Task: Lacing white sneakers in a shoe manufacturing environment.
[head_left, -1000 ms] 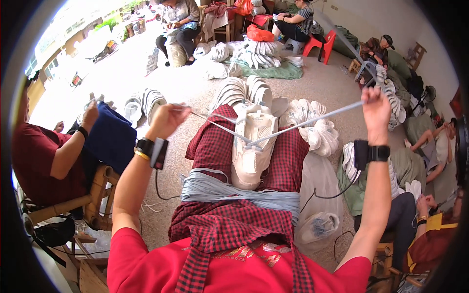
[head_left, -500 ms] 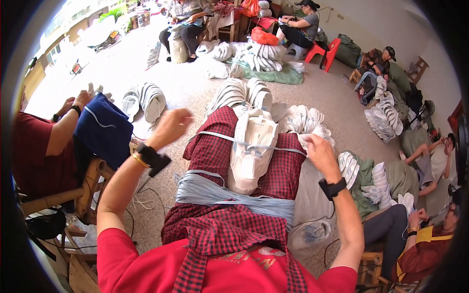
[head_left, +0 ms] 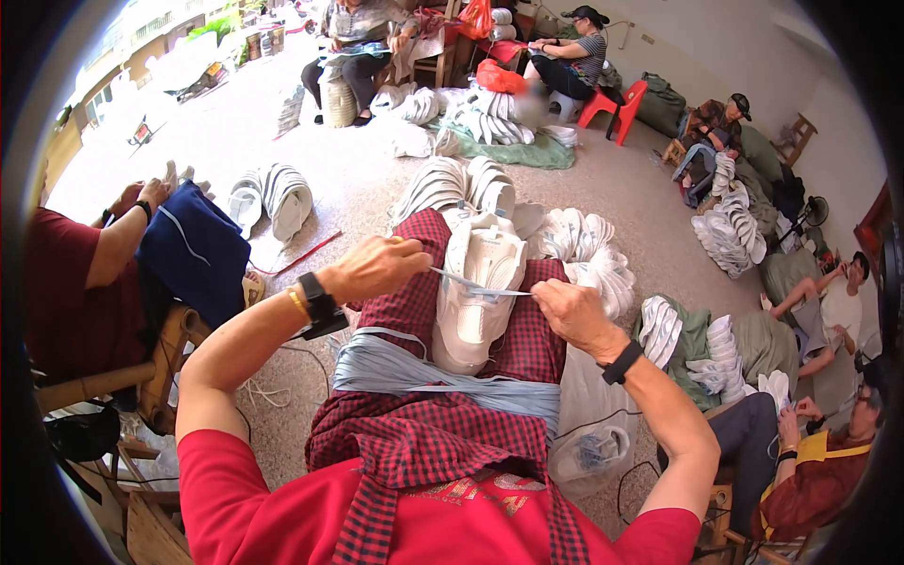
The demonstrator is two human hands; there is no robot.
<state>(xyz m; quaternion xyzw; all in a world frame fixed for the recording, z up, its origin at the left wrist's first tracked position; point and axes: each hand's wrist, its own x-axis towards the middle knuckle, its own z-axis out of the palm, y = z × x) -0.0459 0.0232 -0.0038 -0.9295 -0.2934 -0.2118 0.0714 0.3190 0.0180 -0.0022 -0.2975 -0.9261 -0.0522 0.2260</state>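
Observation:
A white sneaker (head_left: 478, 325) lies between my thighs on a red-and-black checked apron (head_left: 414, 419), its toe toward me. A pale blue shoelace (head_left: 485, 289) stretches across the shoe from hand to hand. My left hand (head_left: 381, 268), above the left thigh, pinches the lace near one side. To the right of the shoe, my right hand (head_left: 570, 311) has its fingers closed on the lace's other side. A thick bundle of pale blue laces (head_left: 443, 377) lies across my lap, below the toe.
Fanned rows of white shoes (head_left: 433, 184) and another pile of shoes (head_left: 584, 247) lie on the floor ahead. To my left, a co-worker has a dark blue cloth (head_left: 193, 245) over the lap. Several people sit around the room. A red plastic chair (head_left: 617, 111) stands far right.
My left hand has come down and right, toward the shoe. My right hand has moved slightly left and down. The lace now spans a shorter length between them, above the shoe.

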